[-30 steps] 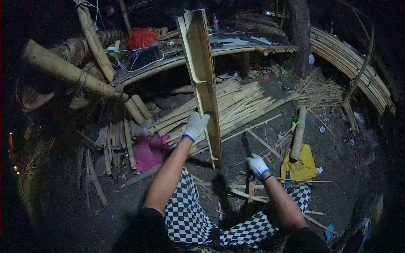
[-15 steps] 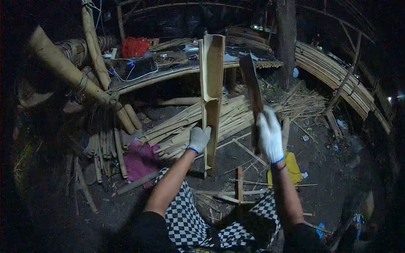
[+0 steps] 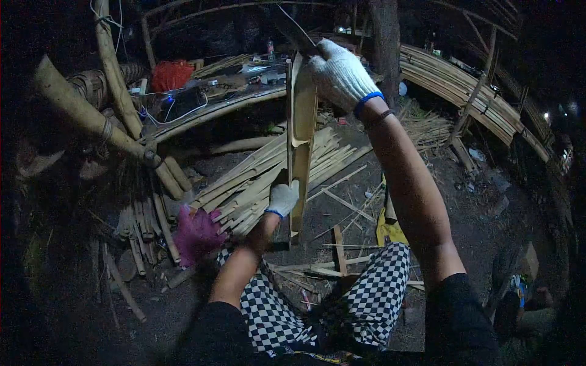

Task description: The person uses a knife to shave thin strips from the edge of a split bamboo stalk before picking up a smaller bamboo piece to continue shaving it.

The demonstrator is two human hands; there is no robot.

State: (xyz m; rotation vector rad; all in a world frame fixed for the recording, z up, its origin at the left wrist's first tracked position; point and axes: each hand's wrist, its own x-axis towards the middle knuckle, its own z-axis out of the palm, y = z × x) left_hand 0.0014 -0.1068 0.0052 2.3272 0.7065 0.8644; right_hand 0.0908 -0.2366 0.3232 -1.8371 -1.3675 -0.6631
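Observation:
A split half of a bamboo culm stands upright in front of me, its pale hollow side facing me. My left hand, in a white knit glove, is closed around its lower left edge. At the culm's top, my gloved right hand grips a machete. The machete's dark blade points up and left over the top end; its edge shows as a thin bright line. Whether the blade touches the bamboo is too dark to tell. Behind the culm lies a pile of split bamboo strips.
A bamboo-edged bench runs behind, with a red plastic bag and cables on it. Left stand thick bamboo poles. A magenta sack and a yellow item lie on the ground. Long strips are stacked right.
My right hand has risen with the machete from the culm's right side to its top end. The left hand still grips the bamboo. The camera view has shifted slightly.

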